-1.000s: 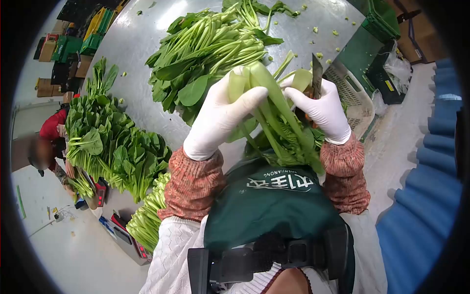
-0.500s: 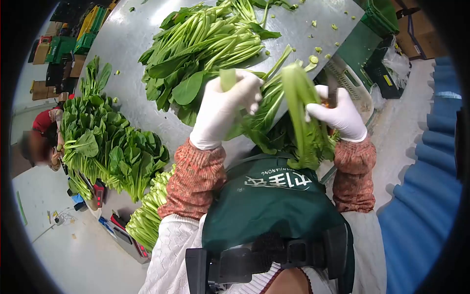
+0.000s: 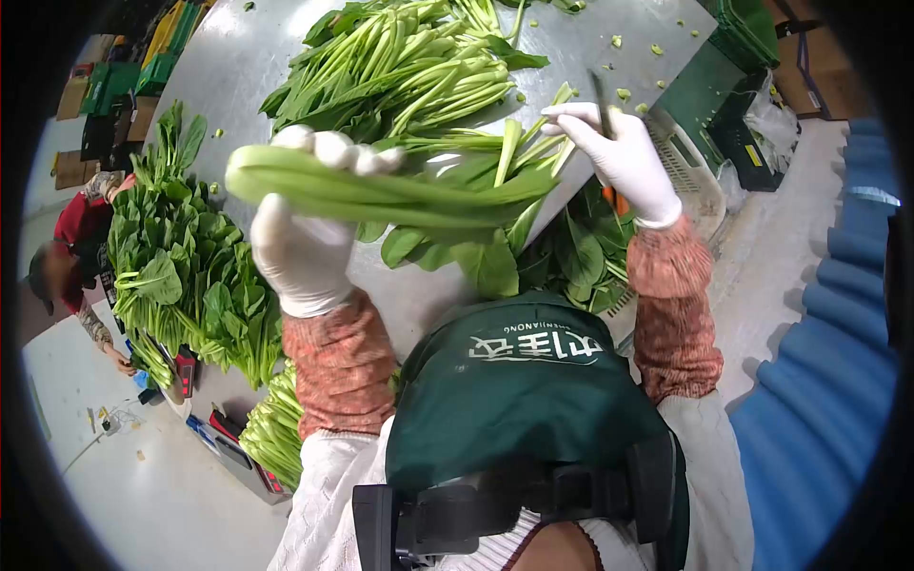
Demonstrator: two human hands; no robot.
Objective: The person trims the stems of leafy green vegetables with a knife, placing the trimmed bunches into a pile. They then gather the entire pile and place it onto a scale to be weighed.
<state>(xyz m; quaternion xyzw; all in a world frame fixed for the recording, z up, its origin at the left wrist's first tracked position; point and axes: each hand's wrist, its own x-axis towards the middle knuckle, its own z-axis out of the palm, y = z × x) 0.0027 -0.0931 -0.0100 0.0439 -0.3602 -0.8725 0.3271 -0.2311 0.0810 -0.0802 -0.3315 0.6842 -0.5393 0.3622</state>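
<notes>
My left hand (image 3: 309, 228) is closed round a pale-stemmed green vegetable (image 3: 400, 197), lifted and lying sideways over the metal table (image 3: 257, 86). In my right hand (image 3: 628, 162) is a knife (image 3: 600, 97); its dark blade points up past the fingers and an orange part shows below. The right thumb and forefinger reach towards thin stems at the table edge. Loose leafy greens (image 3: 490, 262) lie between my hands, partly behind the held vegetable. A large heap of greens (image 3: 409, 71) rests farther back on the table.
Bunched greens (image 3: 167, 247) and pale-stemmed bundles (image 3: 276, 428) stand at left beside scales (image 3: 186, 371). A person in red (image 3: 81, 224) is at far left. To the right are a white crate (image 3: 700, 162), a green crate (image 3: 743, 38), a black crate (image 3: 747, 157) and a blue curtain (image 3: 819, 381).
My left hand has moved left and now holds the pale-stemmed vegetable, which was upright beside my right hand. My right hand has shifted up and left with the knife.
</notes>
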